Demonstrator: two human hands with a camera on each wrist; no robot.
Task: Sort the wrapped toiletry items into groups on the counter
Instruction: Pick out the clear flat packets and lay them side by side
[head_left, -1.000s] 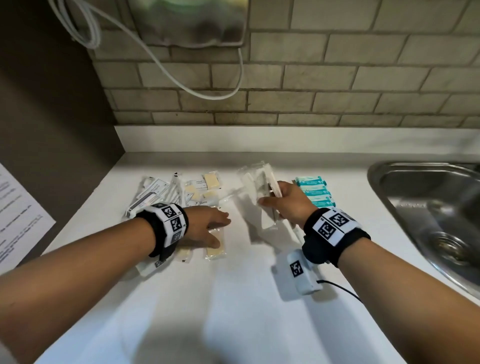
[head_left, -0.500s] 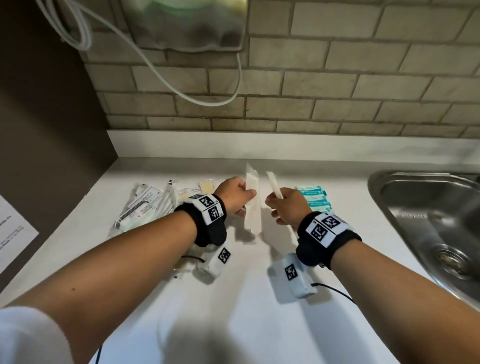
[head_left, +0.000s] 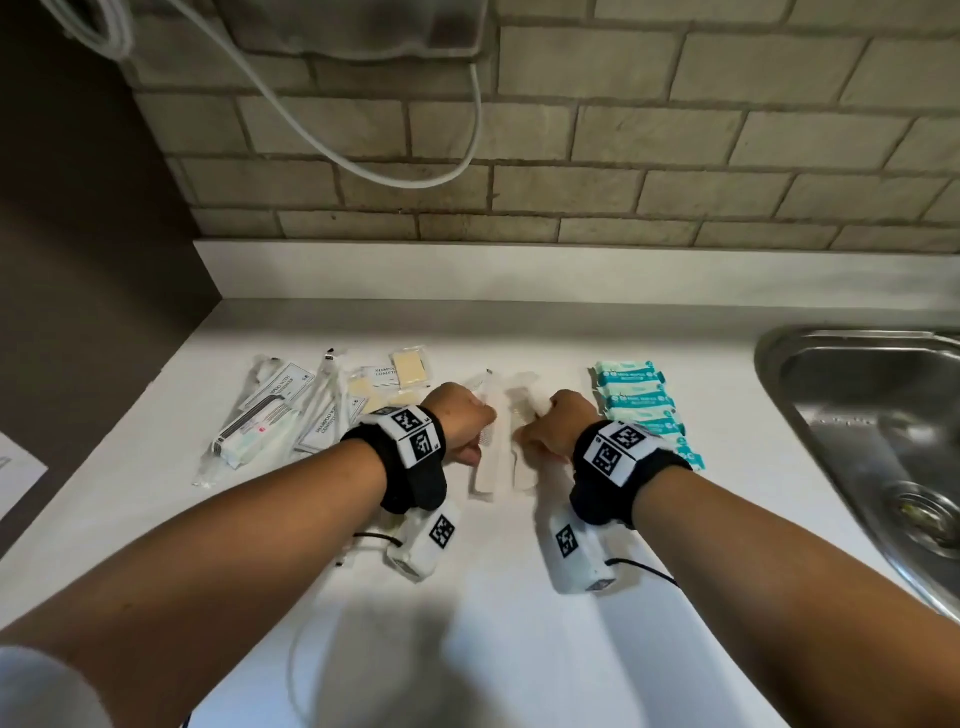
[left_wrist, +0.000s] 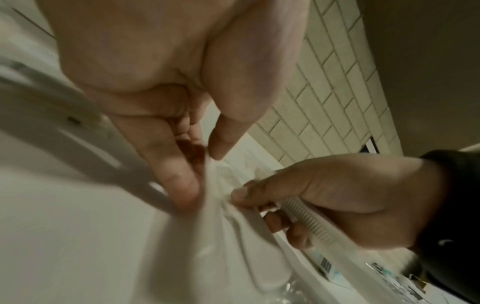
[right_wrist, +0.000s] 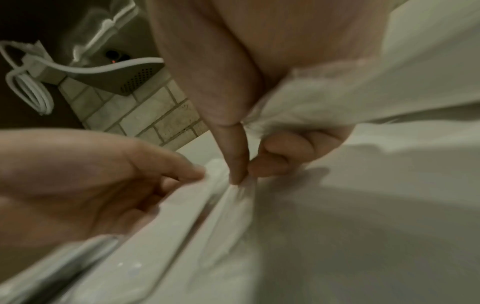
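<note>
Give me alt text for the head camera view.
Two hands hold slim clear-wrapped packets side by side on a white counter: the left hand one packet, the right hand the other. Teal packets lie right, mixed sachets left.

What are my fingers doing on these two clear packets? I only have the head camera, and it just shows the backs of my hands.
Observer: The left wrist view shows the left hand pinching the left packet between thumb and fingers.
Operator: And the other hand?
Observer: The right hand pinches the right packet between thumb and forefinger.
Operator: What is inside that one?
Observer: A comb; its teeth show under the right hand's curled fingers in the left wrist view.
</note>
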